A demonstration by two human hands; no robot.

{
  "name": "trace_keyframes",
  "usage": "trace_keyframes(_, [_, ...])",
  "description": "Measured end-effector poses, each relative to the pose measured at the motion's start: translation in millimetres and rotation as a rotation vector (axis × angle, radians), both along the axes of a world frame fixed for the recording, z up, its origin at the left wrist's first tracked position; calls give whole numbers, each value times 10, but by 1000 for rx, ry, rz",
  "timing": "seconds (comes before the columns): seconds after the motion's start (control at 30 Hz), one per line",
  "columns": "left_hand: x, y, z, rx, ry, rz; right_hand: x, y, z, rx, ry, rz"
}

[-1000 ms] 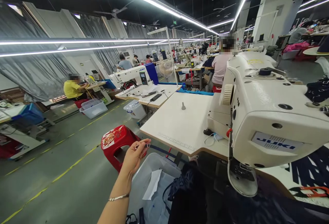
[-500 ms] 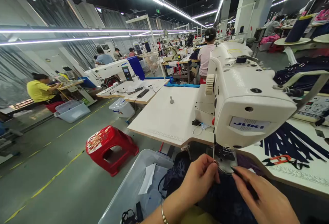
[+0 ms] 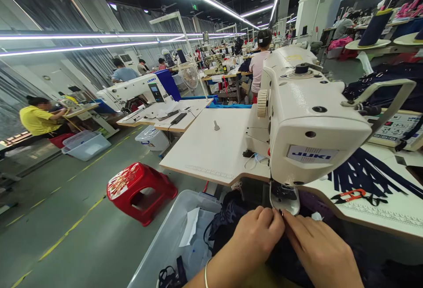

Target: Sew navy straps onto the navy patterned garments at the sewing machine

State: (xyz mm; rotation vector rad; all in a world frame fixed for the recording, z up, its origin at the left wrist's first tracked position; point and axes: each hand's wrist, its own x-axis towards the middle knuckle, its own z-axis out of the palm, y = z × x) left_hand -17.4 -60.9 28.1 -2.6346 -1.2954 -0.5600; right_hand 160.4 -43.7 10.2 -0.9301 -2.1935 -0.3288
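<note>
Small dark piece (image 3: 280, 212), mostly hidden by the fingers, is sitting between the fingertips of both hands, right at the front edge of the sewing machine's (image 3: 307, 134) rounded metal plate (image 3: 292, 206). The left hand (image 3: 256, 230), with a bracelet (image 3: 206, 275) on its wrist, is pinching it with bent fingers; the right hand (image 3: 320, 244) is pinching from the other side, its fingers stretched forward and meeting the left ones. Dark cloth (image 3: 277, 252) is hanging below the hands. To the left, a clear bin (image 3: 157, 244) is holding white paper (image 3: 190, 228) and dark straps. To the right, orange-handled snips (image 3: 352, 195) are lying just beside navy strips (image 3: 360, 173). Beyond the bin, a red stool (image 3: 153, 178) is standing on the floor. Past it, a grey key-shaped object (image 3: 216, 125) is resting on the white tabletop (image 3: 198, 147). Farther off, a second machine (image 3: 140, 85) is standing on its table, and a person in yellow (image 3: 38, 118) is working at another.
</note>
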Motion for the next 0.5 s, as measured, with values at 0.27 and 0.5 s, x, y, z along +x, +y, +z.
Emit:
trace_keyframes(0.27, [31,-43,-62,-17,-29,44,33,3,-103,-296,153,125])
trace_keyframes(0.5, [115,-12,-188,125,-126,75,277,119,-413,-517,264,231])
